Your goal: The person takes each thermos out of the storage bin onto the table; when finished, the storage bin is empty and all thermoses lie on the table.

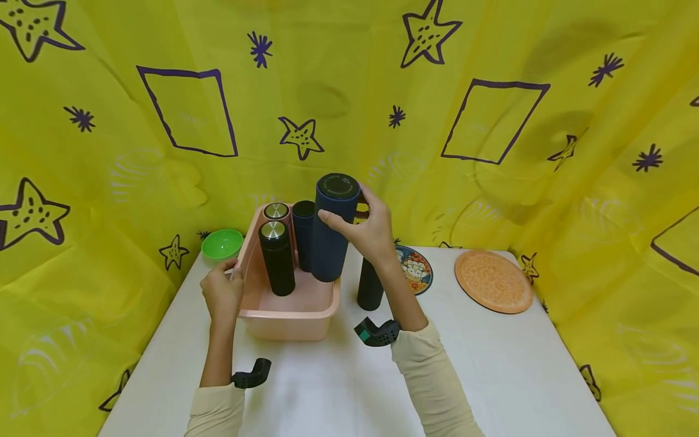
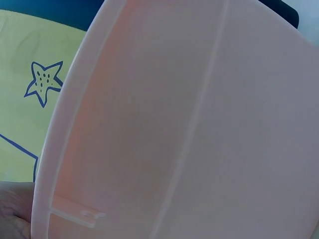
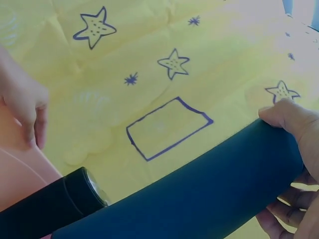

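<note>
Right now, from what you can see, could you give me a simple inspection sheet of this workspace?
Surface: white table; no spills seen.
Job's things: pink tub holding a black bottle, a pink bottle and a small blue bottle; large blue bottle tilted at the tub's right side, contact with its floor unclear.
Clutter: green bowl left of the tub; dark bottle, patterned disc and orange disc to its right.
Hands: left hand grips the tub's rim; right hand holds the large blue bottle near its upper end.
Cables: nothing seen.
Surroundings: yellow curtain with stars and outlined shapes.
</note>
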Demonstrator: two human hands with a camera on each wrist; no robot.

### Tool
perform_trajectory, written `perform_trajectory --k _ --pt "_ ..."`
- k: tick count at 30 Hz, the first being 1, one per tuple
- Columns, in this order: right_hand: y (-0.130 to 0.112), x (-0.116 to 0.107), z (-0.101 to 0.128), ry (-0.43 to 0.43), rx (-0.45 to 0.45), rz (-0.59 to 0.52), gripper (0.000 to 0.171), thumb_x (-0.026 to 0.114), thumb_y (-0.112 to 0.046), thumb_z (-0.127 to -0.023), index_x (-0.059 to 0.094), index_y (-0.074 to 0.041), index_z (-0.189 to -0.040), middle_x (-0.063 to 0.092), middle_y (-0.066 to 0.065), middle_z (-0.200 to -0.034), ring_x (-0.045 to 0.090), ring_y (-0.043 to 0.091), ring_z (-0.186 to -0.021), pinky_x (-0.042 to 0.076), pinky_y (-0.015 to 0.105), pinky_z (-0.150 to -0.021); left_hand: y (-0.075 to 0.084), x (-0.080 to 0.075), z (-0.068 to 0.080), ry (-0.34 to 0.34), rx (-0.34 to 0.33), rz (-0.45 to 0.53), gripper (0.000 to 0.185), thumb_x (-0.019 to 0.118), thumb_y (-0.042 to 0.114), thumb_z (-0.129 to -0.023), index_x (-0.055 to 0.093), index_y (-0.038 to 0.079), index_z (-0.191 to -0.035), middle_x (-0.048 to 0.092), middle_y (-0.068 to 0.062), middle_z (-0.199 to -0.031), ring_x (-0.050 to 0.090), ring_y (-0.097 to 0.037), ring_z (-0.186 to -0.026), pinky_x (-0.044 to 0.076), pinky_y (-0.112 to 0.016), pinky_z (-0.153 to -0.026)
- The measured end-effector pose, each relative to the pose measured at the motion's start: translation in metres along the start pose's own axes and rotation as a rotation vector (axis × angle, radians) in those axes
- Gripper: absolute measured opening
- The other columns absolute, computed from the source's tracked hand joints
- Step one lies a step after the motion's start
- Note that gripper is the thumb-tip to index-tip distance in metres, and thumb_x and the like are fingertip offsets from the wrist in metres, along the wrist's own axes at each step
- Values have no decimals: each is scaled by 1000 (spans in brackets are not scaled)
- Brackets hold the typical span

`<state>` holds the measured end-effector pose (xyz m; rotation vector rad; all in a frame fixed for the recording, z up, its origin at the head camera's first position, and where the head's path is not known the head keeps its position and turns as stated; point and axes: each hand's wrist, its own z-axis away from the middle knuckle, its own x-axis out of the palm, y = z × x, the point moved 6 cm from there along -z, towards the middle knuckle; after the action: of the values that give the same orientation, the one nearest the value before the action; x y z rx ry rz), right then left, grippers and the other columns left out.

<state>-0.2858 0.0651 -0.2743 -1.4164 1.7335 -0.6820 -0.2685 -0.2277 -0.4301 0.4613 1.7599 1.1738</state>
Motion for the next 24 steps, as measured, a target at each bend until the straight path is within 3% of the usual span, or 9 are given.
perform_trajectory --k 24 --pt "11 -42 36 -36 67 13 52 82 -17 -74 64 -12 -122 67 7 -111 57 15 -101 49 38 -82 1 0 -1 11 3 0 31 56 9 -96 64 -2 -123 64 -28 -121 66 -42 -105 55 -53 -83"
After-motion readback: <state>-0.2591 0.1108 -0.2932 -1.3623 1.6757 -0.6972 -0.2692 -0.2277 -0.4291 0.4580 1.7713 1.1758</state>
